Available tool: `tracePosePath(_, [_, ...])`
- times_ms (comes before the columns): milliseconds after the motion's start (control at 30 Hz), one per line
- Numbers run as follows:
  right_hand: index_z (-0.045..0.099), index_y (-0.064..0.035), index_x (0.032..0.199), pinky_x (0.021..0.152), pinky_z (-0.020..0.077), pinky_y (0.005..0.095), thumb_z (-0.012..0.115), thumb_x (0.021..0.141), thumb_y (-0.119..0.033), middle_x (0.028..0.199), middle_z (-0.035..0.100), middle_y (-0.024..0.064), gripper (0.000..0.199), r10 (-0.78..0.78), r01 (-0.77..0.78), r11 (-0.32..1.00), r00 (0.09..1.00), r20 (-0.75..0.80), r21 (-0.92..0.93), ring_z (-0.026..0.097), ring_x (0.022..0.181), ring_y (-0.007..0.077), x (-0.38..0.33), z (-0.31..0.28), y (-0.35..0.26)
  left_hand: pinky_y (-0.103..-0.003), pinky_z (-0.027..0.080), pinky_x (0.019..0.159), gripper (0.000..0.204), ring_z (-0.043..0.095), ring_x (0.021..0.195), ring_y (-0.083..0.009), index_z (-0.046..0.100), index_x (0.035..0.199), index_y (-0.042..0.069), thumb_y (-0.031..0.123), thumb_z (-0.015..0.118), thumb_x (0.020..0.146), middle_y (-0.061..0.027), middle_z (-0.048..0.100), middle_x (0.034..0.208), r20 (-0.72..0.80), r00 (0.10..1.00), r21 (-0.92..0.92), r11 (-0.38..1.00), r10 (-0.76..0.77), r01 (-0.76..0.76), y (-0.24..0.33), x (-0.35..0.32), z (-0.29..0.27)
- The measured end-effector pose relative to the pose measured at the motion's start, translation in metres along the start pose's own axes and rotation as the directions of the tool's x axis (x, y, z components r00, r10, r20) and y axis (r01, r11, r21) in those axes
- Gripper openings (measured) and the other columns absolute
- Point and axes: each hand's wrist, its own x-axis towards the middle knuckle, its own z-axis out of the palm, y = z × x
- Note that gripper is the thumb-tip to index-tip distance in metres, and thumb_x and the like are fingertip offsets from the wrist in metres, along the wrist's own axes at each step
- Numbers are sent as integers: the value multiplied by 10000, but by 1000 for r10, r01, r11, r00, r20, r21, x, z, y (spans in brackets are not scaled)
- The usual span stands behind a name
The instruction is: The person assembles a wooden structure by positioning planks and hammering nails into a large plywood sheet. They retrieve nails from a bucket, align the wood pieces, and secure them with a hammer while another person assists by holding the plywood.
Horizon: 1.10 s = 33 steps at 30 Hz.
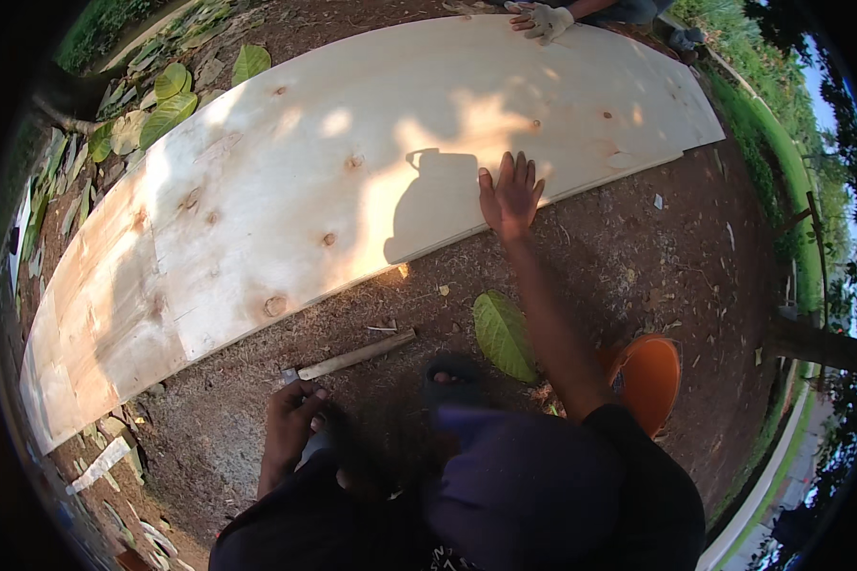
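A long sheet of plywood (257, 190) with brown knots lies across the ground in front of me, dappled by sun and shadow. My right hand (511, 195) rests flat near its close edge, fingers stretched out. Lower down, my left hand (291, 417) is closed beside my leg, its fingers curled together; what they hold, if anything, is too small or hidden to make out. Just beyond those fingers a hammer (357, 354) with a wooden handle lies on the soil, its metal head close to the hand.
Another person's gloved hand (543, 21) rests on the plywood's far edge. An orange bucket (659, 381) is beside my right arm. One big green leaf (505, 335) lies near my foot (448, 376). Leaves (167, 109) cover the ground at far left; a grassy strip (762, 152) runs along the right.
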Motion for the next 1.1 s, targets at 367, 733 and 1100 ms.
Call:
tracePosePath(367, [657,-45,1202,944,454,473,732,861,-183,1227,614,132,375,-848,699,525,476,233,486,571,1139,330,-264,-35,-115,-371,521,799,170,659,849,-197,736,979,17,179,709,936,-97,712,866,-324,837,379,871,442,-313,-30,46,-71])
tracePosePath(733, [633,-43,1217,747,520,454,699,902,-196,1129,620,194,356,-804,538,590,458,379,602,657,902,366,-253,-53,-112,-358,537,817,268,687,930,-202,739,1077,-12,230,697,970,-146,759,994,-535,671,305,858,513,-413,-21,89,-93])
tracePosePath(1100, [650,-11,1079,544,415,273,620,1007,-201,674,538,-9,205,-455,-373,758,286,844,535,504,574,78,-247,-89,-122,-345,541,747,265,697,813,-185,738,1102,-8,218,692,973,-163,762,928,-544,604,341,811,582,-475,-28,101,-108])
